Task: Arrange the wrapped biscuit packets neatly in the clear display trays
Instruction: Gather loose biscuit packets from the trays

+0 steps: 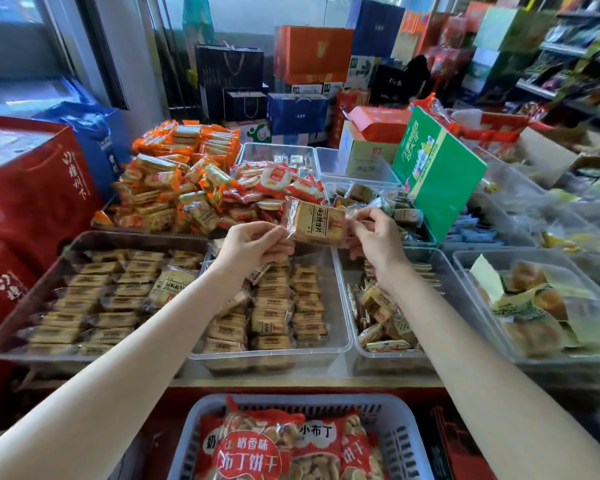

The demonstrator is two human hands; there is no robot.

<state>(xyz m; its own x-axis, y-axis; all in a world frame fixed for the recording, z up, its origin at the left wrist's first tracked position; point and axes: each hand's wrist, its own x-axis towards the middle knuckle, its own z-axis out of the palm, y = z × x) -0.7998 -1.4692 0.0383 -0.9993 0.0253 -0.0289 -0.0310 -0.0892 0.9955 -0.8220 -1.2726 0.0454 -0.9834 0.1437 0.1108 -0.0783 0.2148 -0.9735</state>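
Observation:
A brown wrapped biscuit packet [317, 221] is held up above the trays. My left hand [253, 245] pinches its left wrapper edge and my right hand [374, 233] pinches its right edge. Below it, a clear middle tray [342, 327] holds neat rows of the same brown packets [278, 306]. A clear tray to the left [21, 320] is also lined with rows of them, with one packet [172, 285] lying loose on top. A third clear tray [355, 341] under my right forearm holds packets lying jumbled.
Heaped orange packets [174, 174] fill the back left. A green box [437, 174] leans at back right. A clear tray of yellow-green buns [541, 306] stands far right. A grey basket [302, 441] of red snack bags sits in front. Red boxes [32, 188] stand left.

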